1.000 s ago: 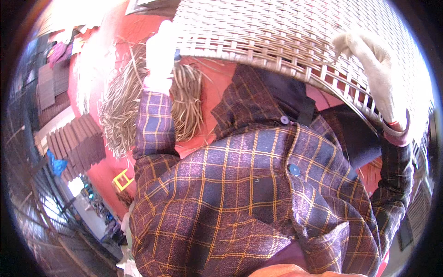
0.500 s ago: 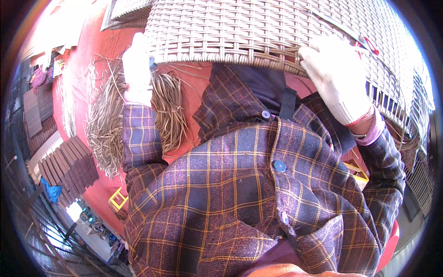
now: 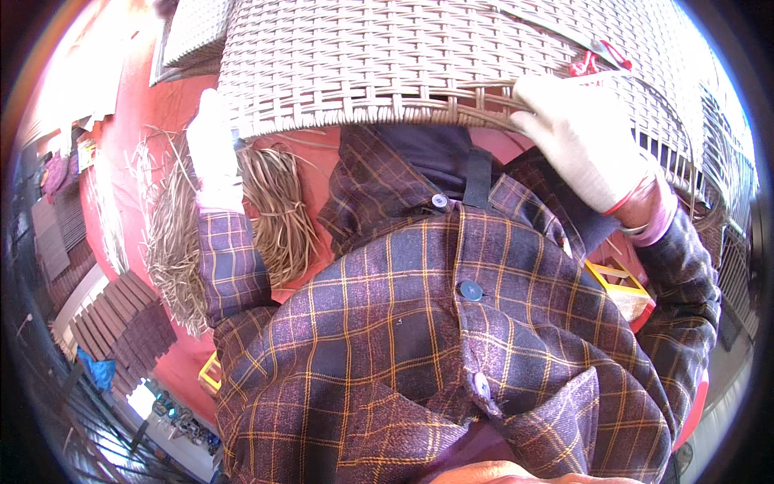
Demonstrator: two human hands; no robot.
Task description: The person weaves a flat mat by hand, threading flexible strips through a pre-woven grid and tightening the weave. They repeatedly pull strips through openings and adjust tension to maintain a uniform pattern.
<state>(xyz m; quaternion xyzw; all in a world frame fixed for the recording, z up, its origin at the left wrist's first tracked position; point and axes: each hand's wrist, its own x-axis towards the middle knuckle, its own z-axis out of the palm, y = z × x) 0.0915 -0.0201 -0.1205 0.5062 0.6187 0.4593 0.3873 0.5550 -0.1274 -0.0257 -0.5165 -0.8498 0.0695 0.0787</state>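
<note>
A pale woven wicker panel (image 3: 363,60) lies across the top of the view, its bound edge towards me above my lap. My left hand (image 3: 214,153), in a white glove, is closed at the panel's left corner; glare washes out its fingers. My right hand (image 3: 584,133), also gloved in white, is closed on the near edge at the right, thumb and fingertips at a gap in the weave. What its fingers do under the edge is hidden. On the panel beyond my right hand lies a long metal tool (image 3: 556,31) with red handle loops.
Bundles of loose wicker strands (image 3: 278,206) lie on the red ground sheet (image 3: 181,359) by my left forearm. Loose strand ends (image 3: 721,153) stick out at the panel's right side. Yellow-framed objects (image 3: 617,278) sit on both sides of me. Stacked brown woven pieces (image 3: 121,315) stand at far left.
The panel's left corner and my left hand sit lower and further left in view. My right hand stays at the near edge. More of the tool's red handle shows.
</note>
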